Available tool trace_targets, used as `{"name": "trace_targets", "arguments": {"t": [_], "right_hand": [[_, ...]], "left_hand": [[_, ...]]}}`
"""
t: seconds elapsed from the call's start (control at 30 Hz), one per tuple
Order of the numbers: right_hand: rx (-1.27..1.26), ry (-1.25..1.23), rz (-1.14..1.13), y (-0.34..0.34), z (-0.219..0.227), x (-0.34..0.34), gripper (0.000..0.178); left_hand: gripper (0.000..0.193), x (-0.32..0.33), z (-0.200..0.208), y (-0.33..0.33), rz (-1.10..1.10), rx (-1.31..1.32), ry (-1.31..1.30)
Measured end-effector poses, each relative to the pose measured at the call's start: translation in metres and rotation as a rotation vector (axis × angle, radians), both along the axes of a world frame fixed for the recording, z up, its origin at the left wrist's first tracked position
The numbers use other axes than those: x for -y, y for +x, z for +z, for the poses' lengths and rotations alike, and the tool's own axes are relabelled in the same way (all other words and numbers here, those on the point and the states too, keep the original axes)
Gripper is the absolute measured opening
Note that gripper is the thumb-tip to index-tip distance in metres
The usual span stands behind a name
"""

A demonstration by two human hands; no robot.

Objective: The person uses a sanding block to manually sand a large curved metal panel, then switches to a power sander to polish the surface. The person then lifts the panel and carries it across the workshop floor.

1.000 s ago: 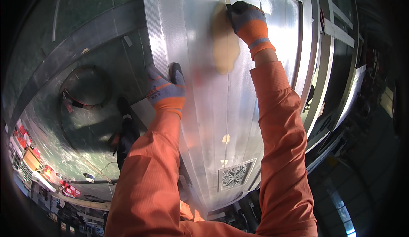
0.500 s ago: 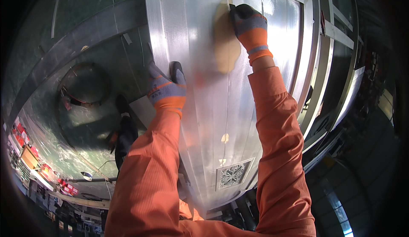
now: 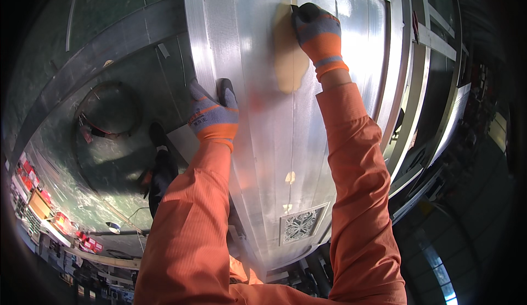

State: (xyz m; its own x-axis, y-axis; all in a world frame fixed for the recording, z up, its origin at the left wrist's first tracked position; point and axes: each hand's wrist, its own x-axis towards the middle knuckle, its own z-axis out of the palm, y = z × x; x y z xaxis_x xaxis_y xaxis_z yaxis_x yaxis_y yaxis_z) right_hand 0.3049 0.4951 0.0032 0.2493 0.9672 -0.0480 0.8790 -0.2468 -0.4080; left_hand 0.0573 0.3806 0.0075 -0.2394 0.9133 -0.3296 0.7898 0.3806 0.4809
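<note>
A long silvery metal panel (image 3: 263, 140) with a raised frame stretches away in front of me. My left hand (image 3: 215, 107), in a grey and orange glove, grips the ribbed left edge of the frame, thumb on top and fingers over the outer side. On the far part of the panel is a tan, putty-like patch (image 3: 286, 58) running along a seam. My right hand (image 3: 319, 28), gloved alike, is closed at the patch's right border. A thin dark edge shows by its fingertips, but the thing it holds is mostly hidden by the glove.
A patterned square grille (image 3: 302, 225) and smaller tan spots (image 3: 289, 178) mark the panel's near end. To the right stand pale metal frames (image 3: 420, 85). A coiled hose or cable (image 3: 110, 107) lies on the green floor at left, near a dark shoe (image 3: 158, 135).
My right hand has shifted slightly left and toward the far end, along the tan patch. My left hand keeps its grip on the frame edge.
</note>
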Motion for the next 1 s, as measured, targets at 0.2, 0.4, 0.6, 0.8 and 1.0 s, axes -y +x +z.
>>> {"name": "trace_targets", "arguments": {"t": [0.2,0.4,0.6,0.8,1.0], "right_hand": [[0.094,-0.138,-0.024,-0.011,0.012,-0.005,0.029],[0.186,-0.199,0.016,-0.017,0.013,-0.013,0.032],[0.129,-0.184,-0.017,-0.003,0.004,-0.017,0.032],[0.024,-0.272,-0.02,-0.008,0.017,-0.02,0.032],[0.109,-0.151,0.01,-0.009,0.013,-0.021,0.028]], "left_hand": [[0.08,0.0,0.002,0.0,0.001,-0.002,-0.021],[0.079,0.008,-0.015,-0.002,-0.035,-0.139,0.146],[0.077,0.004,-0.012,0.0,-0.043,-0.119,0.086],[0.076,0.002,-0.006,0.0,-0.003,-0.092,0.033],[0.077,0.001,-0.006,0.0,-0.003,-0.073,0.045]]}}
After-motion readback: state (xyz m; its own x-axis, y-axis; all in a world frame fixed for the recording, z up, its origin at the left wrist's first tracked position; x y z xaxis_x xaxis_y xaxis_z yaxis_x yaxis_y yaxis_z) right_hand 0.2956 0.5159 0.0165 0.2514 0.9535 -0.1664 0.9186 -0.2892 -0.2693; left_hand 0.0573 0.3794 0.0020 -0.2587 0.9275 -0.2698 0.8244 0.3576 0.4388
